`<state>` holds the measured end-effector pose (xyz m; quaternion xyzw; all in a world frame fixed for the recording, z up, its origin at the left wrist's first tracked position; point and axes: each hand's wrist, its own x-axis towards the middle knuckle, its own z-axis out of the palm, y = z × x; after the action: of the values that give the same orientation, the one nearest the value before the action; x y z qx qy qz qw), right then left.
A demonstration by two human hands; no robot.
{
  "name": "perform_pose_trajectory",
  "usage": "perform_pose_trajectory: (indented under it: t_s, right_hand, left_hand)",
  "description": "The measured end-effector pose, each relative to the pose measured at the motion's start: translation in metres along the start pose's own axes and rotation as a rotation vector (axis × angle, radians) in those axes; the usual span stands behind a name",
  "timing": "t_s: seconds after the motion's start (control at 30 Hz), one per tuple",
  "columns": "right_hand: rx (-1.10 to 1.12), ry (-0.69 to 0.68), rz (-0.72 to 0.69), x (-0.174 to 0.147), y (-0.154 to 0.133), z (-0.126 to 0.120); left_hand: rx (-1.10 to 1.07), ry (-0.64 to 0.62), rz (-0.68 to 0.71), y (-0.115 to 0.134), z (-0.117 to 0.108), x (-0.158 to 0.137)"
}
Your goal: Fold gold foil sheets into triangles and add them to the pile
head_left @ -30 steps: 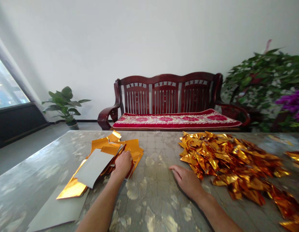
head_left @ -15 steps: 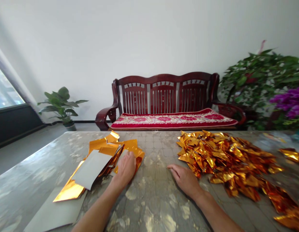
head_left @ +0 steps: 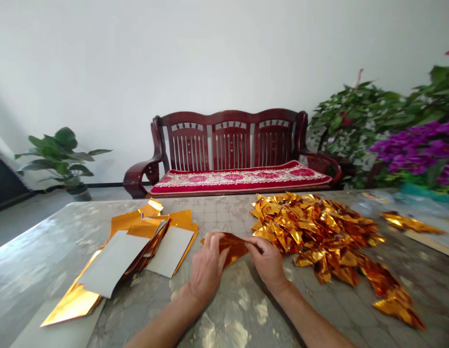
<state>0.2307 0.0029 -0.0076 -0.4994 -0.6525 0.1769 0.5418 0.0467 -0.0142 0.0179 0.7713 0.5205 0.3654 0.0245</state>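
Observation:
A sheet of gold foil paper (head_left: 234,252) is held between my two hands above the middle of the table. My left hand (head_left: 209,263) has its fingers closed on the sheet's left side, and they partly cover it. At the right corner, my right hand (head_left: 267,263) pinches the sheet between thumb and fingers. To the left lies a loose stack of foil sheets (head_left: 133,222), some gold side up, others with a pale grey back (head_left: 115,263) showing. A large heap of folded gold foil pieces (head_left: 315,227) lies to the right.
The patterned table (head_left: 228,309) reaches toward a dark red wooden bench (head_left: 230,140) with a red floral cover. Clear plastic (head_left: 373,199) and a lone folded foil piece (head_left: 409,223) rest at the right. Potted plants stand on both sides, with purple flowers (head_left: 416,150) at right.
My left hand has come away from the stack to the middle with a foil sheet. My right hand, empty before, now pinches its right corner. The view has turned slightly right.

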Motion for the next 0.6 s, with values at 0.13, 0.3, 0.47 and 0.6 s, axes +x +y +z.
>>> perform_pose_trajectory:
  t_s: [0.13,0.3,0.47,0.6]
  right_hand:
    - [-0.117,0.087,-0.406,0.0,-0.003,-0.012]
    - [-0.257,0.094,-0.646,-0.001,-0.013,-0.022]
    - [-0.437,-0.09,-0.567,0.0,-0.006,-0.018]
    - [-0.546,-0.298,-0.432,-0.001,-0.001,-0.013]
  left_hand:
    - [-0.24,0.255,0.086,-0.01,0.002,-0.002]
    - [-0.349,0.249,0.199,-0.021,0.009,0.001]
    - [-0.205,0.058,0.11,-0.036,0.012,0.0]
    - [-0.034,-0.136,0.146,-0.036,0.004,-0.003]
